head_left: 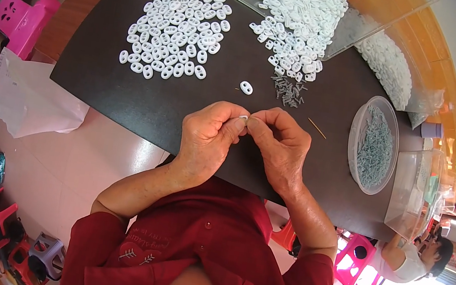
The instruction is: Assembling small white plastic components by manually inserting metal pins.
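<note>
My left hand (206, 139) is closed, pinching a small white plastic piece (244, 118) between thumb and fingers. Against it, fingertips to fingertips, my right hand (279, 145) is pinched shut; what it grips is hidden by the fingers. Just beyond them a single white oval piece with two holes (246, 87) lies on the dark table (217, 96). To its right is a little heap of thin grey screw-like pieces (288, 91). A thin wooden stick (317, 128) rests to the right of my right hand.
Many white ovals (176, 33) spread at the far left. White pieces (294, 45) spill from a clear tray (337, 57) at the back. On the right stand a round tub (355, 136) of grey pieces and a clear box (404, 200). A person (403, 260) sits beyond.
</note>
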Available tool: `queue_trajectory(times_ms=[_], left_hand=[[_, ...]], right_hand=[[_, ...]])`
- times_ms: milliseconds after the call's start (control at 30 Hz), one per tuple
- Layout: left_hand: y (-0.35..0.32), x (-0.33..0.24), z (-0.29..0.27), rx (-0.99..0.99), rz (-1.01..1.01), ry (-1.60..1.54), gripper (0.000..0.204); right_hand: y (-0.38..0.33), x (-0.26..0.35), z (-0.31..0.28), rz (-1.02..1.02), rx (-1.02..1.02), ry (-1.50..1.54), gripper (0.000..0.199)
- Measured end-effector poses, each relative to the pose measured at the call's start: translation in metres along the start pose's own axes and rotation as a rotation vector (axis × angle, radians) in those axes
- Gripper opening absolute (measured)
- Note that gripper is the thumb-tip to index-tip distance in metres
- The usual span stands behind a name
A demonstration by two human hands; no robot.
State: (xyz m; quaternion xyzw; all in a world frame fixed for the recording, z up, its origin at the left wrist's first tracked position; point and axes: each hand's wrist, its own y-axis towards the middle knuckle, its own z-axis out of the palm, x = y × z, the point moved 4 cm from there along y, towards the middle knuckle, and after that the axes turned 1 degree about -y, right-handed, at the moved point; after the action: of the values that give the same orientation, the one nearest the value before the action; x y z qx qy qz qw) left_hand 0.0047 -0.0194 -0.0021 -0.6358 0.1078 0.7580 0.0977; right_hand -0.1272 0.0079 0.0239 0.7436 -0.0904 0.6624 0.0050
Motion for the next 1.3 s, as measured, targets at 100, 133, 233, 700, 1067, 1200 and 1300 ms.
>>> queue_trajectory(times_ms=[100,133,233,700,1067,1200,1300], left_hand=[[0.0,0.002,-0.001,-0.002,-0.077,-0.066,0.007],[-0.001,0.005,0.0,0.004,-0.154,-0.127,0.007],[0.0,0.008,0.0,-0.001,-0.168,-0.203,0.008],[0.004,0.011,-0.008,-0.011,-0.145,-0.329,0.015],[0.01,0.004,-0.022,-0.085,-0.131,-0.42,0.017],[0.01,0.004,-0.026,-0.088,-0.131,-0.407,0.017],[0.011,0.002,-0.026,-0.087,-0.133,-0.411,0.017]], right_hand=[[0.003,-0.005,-0.002,-0.014,0.021,-0.013,0.007],[0.004,-0.006,-0.002,-0.032,0.035,-0.009,0.007],[0.004,-0.004,-0.001,-0.074,0.039,-0.026,0.007],[0.013,0.001,-0.004,-0.288,0.043,-0.184,0.007],[0.05,0.007,0.014,-0.732,-0.128,-1.112,0.016],[0.048,0.006,0.011,-0.717,-0.082,-1.021,0.014],[0.039,0.006,0.0,-0.595,-0.04,-0.76,0.015]])
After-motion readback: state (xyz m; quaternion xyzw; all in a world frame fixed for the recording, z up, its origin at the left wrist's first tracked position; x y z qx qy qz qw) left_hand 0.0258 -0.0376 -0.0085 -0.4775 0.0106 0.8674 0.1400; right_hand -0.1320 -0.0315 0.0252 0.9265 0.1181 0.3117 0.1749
